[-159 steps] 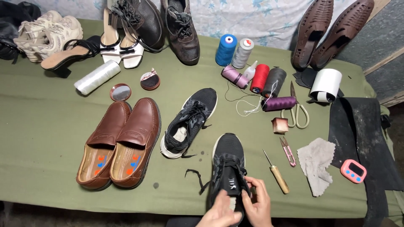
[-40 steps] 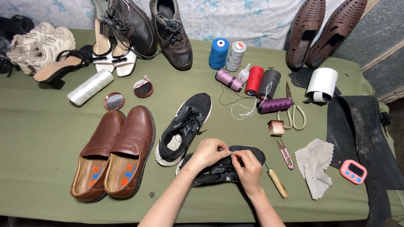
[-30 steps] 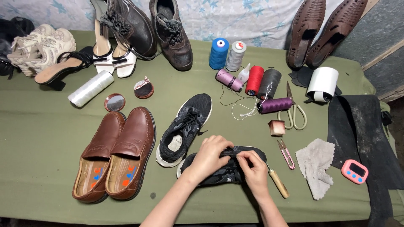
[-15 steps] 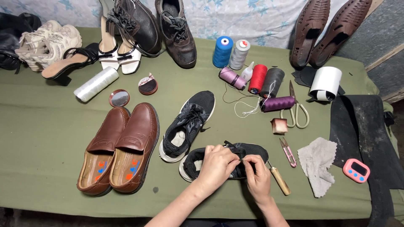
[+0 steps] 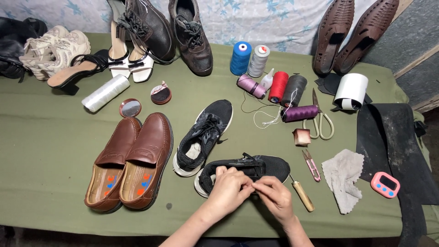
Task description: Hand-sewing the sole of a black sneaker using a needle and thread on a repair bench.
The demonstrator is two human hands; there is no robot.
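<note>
Two black sneakers lie on the green worktop (image 5: 55, 137): one sneaker (image 5: 203, 137) stands alone, the near sneaker (image 5: 270, 165) lies sideways, white-soled, laces pinched between left hand (image 5: 228, 190) and right hand (image 5: 274, 196) fingers.

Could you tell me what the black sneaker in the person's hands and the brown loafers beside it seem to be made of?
Black sneaker: apparently knit fabric, matte, with a finely textured upper and a pale sole edge. Brown loafers: probably leather or an imitation, smooth and semi-glossy, with soft highlights on the toes.
</note>
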